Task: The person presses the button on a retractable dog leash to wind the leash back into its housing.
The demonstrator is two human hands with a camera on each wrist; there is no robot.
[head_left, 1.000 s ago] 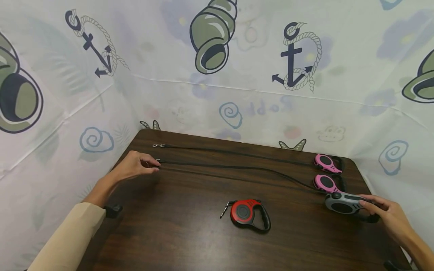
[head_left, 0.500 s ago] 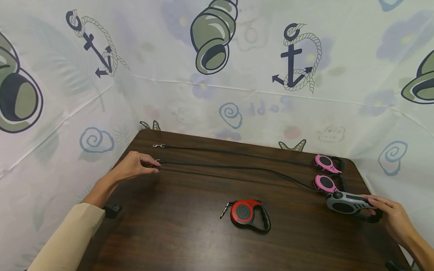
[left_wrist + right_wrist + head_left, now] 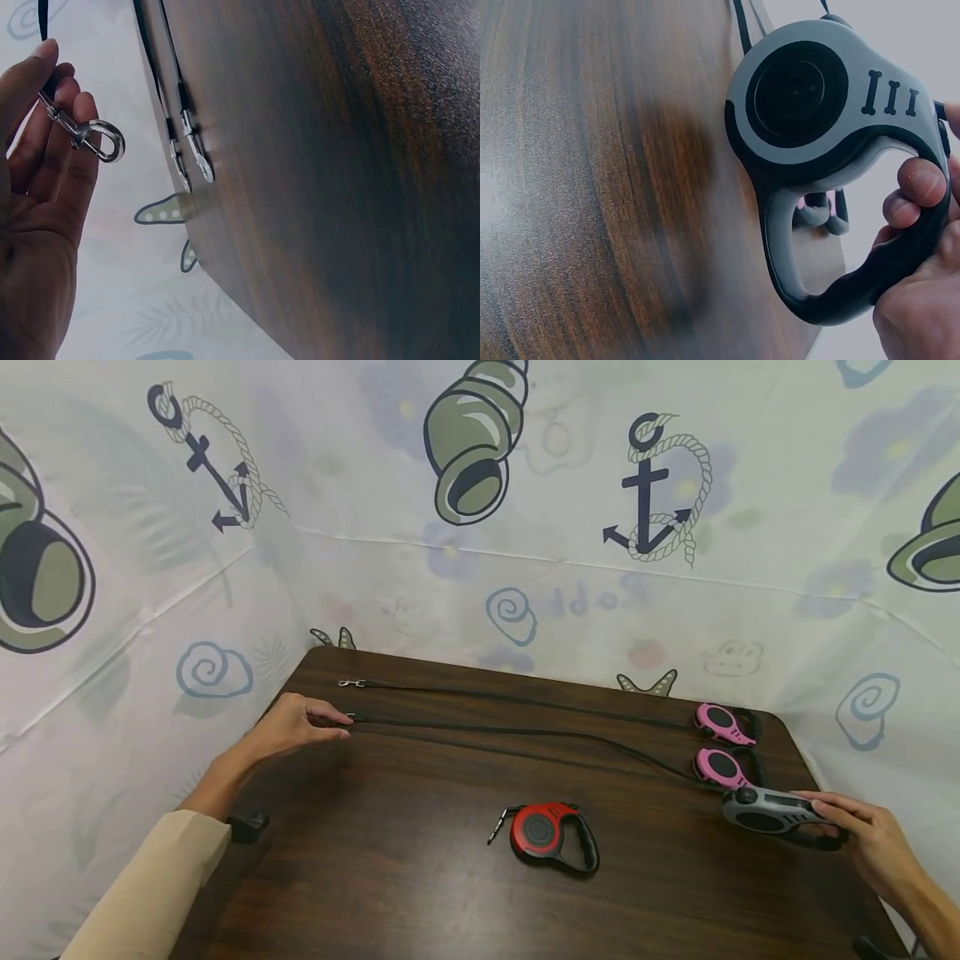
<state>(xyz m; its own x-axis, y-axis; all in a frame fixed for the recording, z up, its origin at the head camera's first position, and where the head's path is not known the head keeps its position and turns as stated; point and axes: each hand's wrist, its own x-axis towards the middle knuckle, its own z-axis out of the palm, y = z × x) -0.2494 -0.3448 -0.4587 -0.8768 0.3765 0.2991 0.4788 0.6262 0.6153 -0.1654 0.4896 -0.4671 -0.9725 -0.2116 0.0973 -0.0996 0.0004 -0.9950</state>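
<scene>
With our right hand (image 3: 876, 839) we grasp the handle (image 3: 896, 262) of the grey leash (image 3: 780, 806), at three o'clock from the red leash (image 3: 536, 831); our left hand (image 3: 291, 725) pinches a black strap (image 3: 43, 21) near the metal clip (image 3: 76, 134).

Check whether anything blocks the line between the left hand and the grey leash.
Nothing bulky shows between the left hand and the grey leash, only thin straps. The red leash lies off that line, on the near side. The nearer pink leash shows just beyond the grey one; whether they touch, I can't tell.
</scene>
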